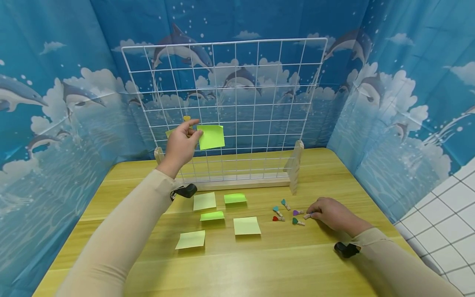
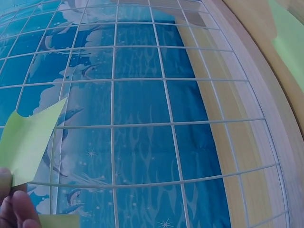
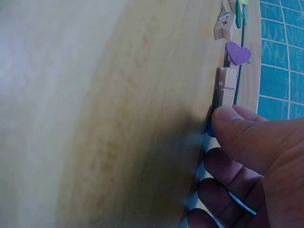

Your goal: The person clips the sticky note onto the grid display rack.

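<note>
My left hand [image 1: 181, 144] pinches a bright green sticky note [image 1: 211, 137] by its left edge, in front of the white wire grid [image 1: 236, 99]. Left of that hand, a yellow heart clip [image 1: 186, 118] is on the grid, and another note [image 1: 168, 133] is mostly hidden behind the hand. Low at the right of the table, my right hand [image 1: 334, 214] pinches a small wooden clothespin [image 1: 307, 215] between thumb and finger. Its blue end [image 3: 210, 129] shows under the thumb in the right wrist view. A purple heart clothespin [image 1: 297, 213] lies just beside it.
Several yellow and green sticky notes [image 1: 247, 226] lie on the wooden table [image 1: 237, 272]. Red [image 1: 276, 218], green [image 1: 297, 221] and blue heart clothespins [image 1: 285, 204] lie left of my right hand. The grid stands in a wooden base [image 1: 241, 182]. Dolphin-print curtains [image 1: 44, 123] surround the table.
</note>
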### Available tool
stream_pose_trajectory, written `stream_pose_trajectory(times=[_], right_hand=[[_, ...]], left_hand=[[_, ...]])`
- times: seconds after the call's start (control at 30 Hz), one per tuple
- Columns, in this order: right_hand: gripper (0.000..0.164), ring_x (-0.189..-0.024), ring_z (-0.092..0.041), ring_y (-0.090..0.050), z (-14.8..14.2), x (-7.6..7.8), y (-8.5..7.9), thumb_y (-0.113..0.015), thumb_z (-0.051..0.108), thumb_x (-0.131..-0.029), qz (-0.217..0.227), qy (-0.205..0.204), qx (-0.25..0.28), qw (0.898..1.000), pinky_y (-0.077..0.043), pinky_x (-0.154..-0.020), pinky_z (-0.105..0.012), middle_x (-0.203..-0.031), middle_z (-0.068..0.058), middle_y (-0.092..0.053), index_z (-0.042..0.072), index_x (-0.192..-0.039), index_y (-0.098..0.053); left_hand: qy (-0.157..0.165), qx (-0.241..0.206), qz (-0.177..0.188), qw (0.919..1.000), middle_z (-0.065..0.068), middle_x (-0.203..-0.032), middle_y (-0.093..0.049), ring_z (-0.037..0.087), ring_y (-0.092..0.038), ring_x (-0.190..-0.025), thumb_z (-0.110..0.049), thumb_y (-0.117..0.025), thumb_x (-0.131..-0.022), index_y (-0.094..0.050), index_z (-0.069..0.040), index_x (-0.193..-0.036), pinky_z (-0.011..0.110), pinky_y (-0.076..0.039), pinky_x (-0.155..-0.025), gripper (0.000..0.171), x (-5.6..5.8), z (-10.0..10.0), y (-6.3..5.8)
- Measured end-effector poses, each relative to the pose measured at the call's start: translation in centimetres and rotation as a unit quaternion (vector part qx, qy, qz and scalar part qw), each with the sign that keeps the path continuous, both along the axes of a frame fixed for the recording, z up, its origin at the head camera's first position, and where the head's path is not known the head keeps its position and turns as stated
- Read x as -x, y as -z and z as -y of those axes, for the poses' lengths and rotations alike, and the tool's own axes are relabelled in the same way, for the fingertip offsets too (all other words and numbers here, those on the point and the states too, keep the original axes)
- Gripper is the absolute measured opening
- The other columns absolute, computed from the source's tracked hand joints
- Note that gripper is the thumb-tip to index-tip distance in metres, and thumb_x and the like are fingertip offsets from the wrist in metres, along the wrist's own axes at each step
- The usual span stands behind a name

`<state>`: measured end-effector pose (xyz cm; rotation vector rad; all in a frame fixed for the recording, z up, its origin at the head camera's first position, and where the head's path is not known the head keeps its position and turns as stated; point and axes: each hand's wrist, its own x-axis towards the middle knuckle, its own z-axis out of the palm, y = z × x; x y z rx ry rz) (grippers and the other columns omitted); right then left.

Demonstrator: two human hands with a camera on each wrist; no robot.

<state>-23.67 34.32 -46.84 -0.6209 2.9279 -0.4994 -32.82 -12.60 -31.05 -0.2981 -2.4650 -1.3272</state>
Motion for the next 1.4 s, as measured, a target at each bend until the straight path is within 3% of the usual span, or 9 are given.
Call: stream_pose_trajectory(times=[0.33,0.57,0.73,0.93,1.03,1.23,1.4], right_hand=[[0.013,-0.082,-0.005,-0.058,-0.1,0.0,0.1,-0.074,0.012,-0.097,-0.004,-0.001,0.003,1.0,-0.052,-0.075,-0.033,-0.091,0.01,-0.069,0.021,-0.1,-0.083],[0.013,-0.082,-0.005,-0.058,0.0,0.0,0.1,-0.073,0.012,-0.098,0.002,0.005,0.002,1.0,-0.051,-0.075,-0.033,-0.091,0.009,-0.069,0.019,-0.101,-0.084],[0.014,-0.082,-0.006,-0.058,0.0,-0.1,0.0,-0.073,0.011,-0.098,0.004,0.004,0.005,1.0,-0.051,-0.074,-0.033,-0.091,0.009,-0.069,0.019,-0.101,-0.084],[0.014,-0.082,-0.005,-0.058,-0.1,-0.1,0.0,-0.073,0.011,-0.098,-0.001,0.004,0.004,1.0,-0.052,-0.075,-0.033,-0.091,0.009,-0.069,0.02,-0.101,-0.084],[0.014,-0.082,-0.006,-0.059,-0.1,-0.1,-0.1,-0.073,0.012,-0.098,-0.004,0.002,0.002,1.0,-0.052,-0.075,-0.034,-0.091,0.009,-0.069,0.02,-0.101,-0.083],[0.014,-0.083,-0.007,-0.058,0.0,0.0,-0.1,-0.072,0.012,-0.099,0.003,0.003,-0.001,1.0,-0.052,-0.076,-0.035,-0.093,0.008,-0.069,0.02,-0.102,-0.083],[0.014,-0.083,-0.007,-0.058,0.1,0.0,-0.2,-0.072,0.011,-0.099,0.01,0.002,0.002,1.0,-0.052,-0.075,-0.034,-0.093,0.008,-0.069,0.019,-0.103,-0.083]], left_hand=[[-0.02,-0.012,-0.013,0.9996,0.006,-0.105,-0.07,0.023,-0.059,-0.069,-0.033,-0.057,-0.111,-0.059,-0.02,-0.15,0.035,-0.044,-0.055,0.041,0.3,-0.4,0.1],[-0.066,0.002,-0.034,0.9972,0.007,-0.101,-0.072,0.018,-0.041,-0.05,-0.037,-0.056,-0.111,-0.066,-0.023,-0.145,0.03,-0.034,-0.047,0.039,0.4,-0.8,0.2],[-0.088,-0.002,-0.061,0.9943,0.007,-0.121,-0.079,0.016,-0.054,-0.059,-0.038,-0.058,-0.11,-0.071,-0.02,-0.14,0.031,-0.037,-0.052,0.037,0.4,-1.3,0.2],[-0.096,-0.021,-0.099,0.9903,0.009,-0.118,-0.079,0.025,-0.07,-0.087,-0.037,-0.061,-0.109,-0.075,-0.015,-0.133,0.031,-0.045,-0.063,0.036,0.4,-1.5,0.6],[-0.099,-0.029,-0.109,0.9887,0.009,-0.114,-0.079,0.024,-0.069,-0.09,-0.036,-0.061,-0.108,-0.077,-0.014,-0.13,0.029,-0.047,-0.066,0.035,0.5,-1.6,0.8],[-0.098,-0.035,-0.118,0.9875,0.01,-0.099,-0.077,0.021,-0.062,-0.078,-0.035,-0.062,-0.108,-0.079,-0.013,-0.124,0.032,-0.042,-0.06,0.032,0.3,-1.5,1.0],[-0.096,-0.037,-0.118,0.9876,0.011,-0.102,-0.076,0.022,-0.061,-0.08,-0.036,-0.06,-0.109,-0.079,-0.012,-0.123,0.034,-0.043,-0.065,0.034,0.2,-1.4,1.2]])
